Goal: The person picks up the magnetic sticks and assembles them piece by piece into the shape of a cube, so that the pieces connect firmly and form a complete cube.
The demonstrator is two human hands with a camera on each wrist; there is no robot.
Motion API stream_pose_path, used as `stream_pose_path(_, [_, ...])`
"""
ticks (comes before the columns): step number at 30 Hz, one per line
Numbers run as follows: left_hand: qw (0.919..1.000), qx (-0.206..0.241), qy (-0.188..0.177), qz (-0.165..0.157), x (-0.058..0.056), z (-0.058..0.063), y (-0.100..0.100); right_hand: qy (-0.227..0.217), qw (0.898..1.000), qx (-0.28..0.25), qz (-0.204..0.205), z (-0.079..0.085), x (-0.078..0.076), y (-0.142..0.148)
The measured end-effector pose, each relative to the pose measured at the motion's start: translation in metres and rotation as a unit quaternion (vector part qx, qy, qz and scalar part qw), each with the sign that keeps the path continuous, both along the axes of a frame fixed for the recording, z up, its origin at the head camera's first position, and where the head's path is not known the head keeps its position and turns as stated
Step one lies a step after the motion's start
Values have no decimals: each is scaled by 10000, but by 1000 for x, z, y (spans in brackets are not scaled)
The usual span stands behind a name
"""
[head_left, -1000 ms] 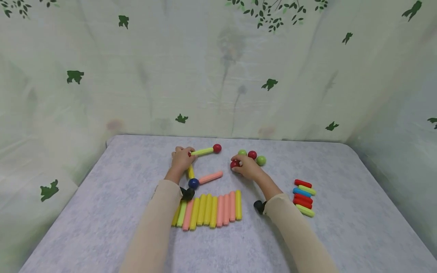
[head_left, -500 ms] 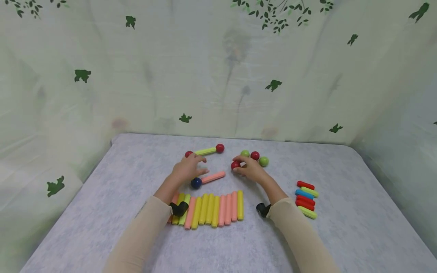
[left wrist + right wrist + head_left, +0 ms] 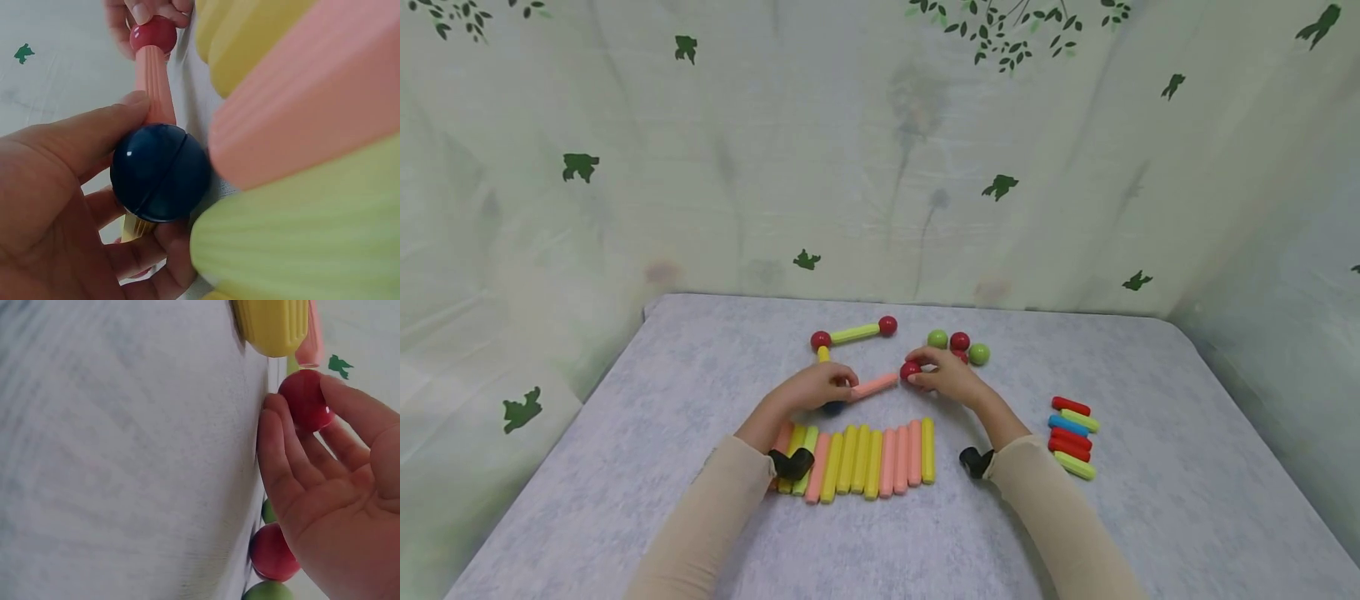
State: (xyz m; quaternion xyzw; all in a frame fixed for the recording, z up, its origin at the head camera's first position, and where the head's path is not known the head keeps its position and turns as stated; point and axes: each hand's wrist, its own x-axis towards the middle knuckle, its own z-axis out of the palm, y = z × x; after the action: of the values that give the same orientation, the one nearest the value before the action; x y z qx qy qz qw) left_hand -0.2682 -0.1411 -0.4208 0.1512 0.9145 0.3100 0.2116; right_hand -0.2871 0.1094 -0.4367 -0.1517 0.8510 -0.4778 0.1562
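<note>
My left hand (image 3: 812,386) holds a pink stick (image 3: 875,386) close to the blue ball (image 3: 159,172) at its near end, with the thumb lying on the stick. My right hand (image 3: 952,375) pinches a red ball (image 3: 910,371) right by the stick's other end; whether they touch, I cannot tell. From the blue ball a yellow stick (image 3: 824,354) runs back to another red ball (image 3: 821,340). That one is joined by a lime stick (image 3: 855,333) to a further red ball (image 3: 888,326). Left fingers cover much of the blue ball in the head view.
A row of long pink, yellow and lime sticks (image 3: 865,462) lies in front of the hands. Green balls (image 3: 979,354) and red balls (image 3: 959,341) sit behind the right hand. Short coloured sticks (image 3: 1070,442) lie stacked to the right. A patterned cloth (image 3: 880,183) hangs behind the table (image 3: 1157,392).
My left hand has left the back red ball and come forward to the pink stick at the blue ball. My right hand has brought its red ball left to the stick's end.
</note>
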Motion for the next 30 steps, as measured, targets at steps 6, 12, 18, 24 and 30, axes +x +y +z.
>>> stream_pose_path(6, [9996,159,75,-225,1,3,-3,-159,9994,-243,204,5,3,1])
stream_pose_path(12, [9982,187,432,366,4,4,-4,-95,9991,-258,326,4,7,4])
stream_pose_path(18, [9892,20,307,1430,4,6,-3,-206,9993,72,299,12,18,-1])
stream_pose_path(24, [9896,-79,292,1403,1,2,-5,-198,9980,486,351,6,20,-3])
stream_pose_path(30, [9891,32,145,1466,0,2,-5,385,9942,987,168,15,40,7])
